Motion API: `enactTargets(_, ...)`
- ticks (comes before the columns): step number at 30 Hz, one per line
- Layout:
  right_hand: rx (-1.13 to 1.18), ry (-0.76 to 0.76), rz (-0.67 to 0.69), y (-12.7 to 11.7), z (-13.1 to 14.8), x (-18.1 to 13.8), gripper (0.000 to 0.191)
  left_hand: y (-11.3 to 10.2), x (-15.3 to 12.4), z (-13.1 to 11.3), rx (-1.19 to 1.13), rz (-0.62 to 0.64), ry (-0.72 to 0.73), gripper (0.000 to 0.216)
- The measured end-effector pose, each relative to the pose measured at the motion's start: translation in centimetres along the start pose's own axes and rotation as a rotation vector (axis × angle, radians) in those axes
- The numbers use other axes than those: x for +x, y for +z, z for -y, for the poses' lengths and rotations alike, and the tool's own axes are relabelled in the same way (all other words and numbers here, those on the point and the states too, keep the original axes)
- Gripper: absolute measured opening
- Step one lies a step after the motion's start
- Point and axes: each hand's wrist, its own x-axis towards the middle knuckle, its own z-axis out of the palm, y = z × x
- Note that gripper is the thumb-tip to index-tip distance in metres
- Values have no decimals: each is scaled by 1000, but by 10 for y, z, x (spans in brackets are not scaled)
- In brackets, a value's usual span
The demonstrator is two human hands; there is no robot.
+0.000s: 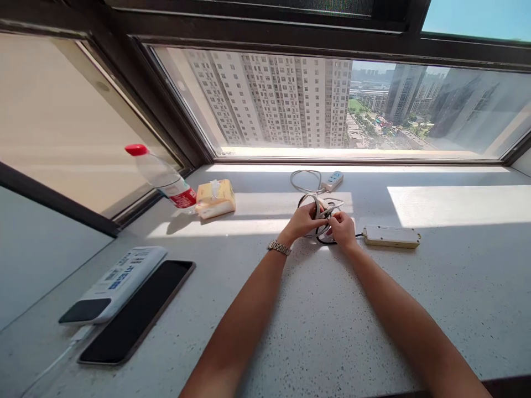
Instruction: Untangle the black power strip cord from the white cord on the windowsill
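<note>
Both my hands meet over a coiled cable [322,235] on the pale speckled sill [315,320]. My left hand [305,220], with a metal watch [279,247] on its wrist, grips the loops of the coil. My right hand [343,228] pinches the same bundle from the right side. A dark cord runs from the coil to a beige power strip [392,236] lying just right of my right hand. Behind the hands lies a small white power strip [332,180] with its own white cord [305,181] looped beside it.
A plastic bottle with a red cap [164,177] leans by the left window frame, next to a yellow tissue pack [215,199]. A white remote control [118,282] and a dark tablet [139,312] lie at the near left. The window [340,99] runs along the far edge.
</note>
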Motion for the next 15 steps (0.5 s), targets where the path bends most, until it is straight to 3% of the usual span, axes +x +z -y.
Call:
enactTargets(3,-14,12,19,0,1,1,12,5,1,-2,103,-29,2,22)
enactTargets(8,-72,-35,13,1,-2,1,16,17,5,9,-61,-435,-152,25)
enactTargets(10,-87,-80,-15,2,-3,-2,18,17,6,14,-61,-510,-189,32)
enactTargets(12,-85,-132,-28,2,-2,-7,17,10,6,15,-46,-486,-195,37)
enactTargets(15,-135,-283,3,2,1,-14,28,-6,3,7,-98,-316,-252,39)
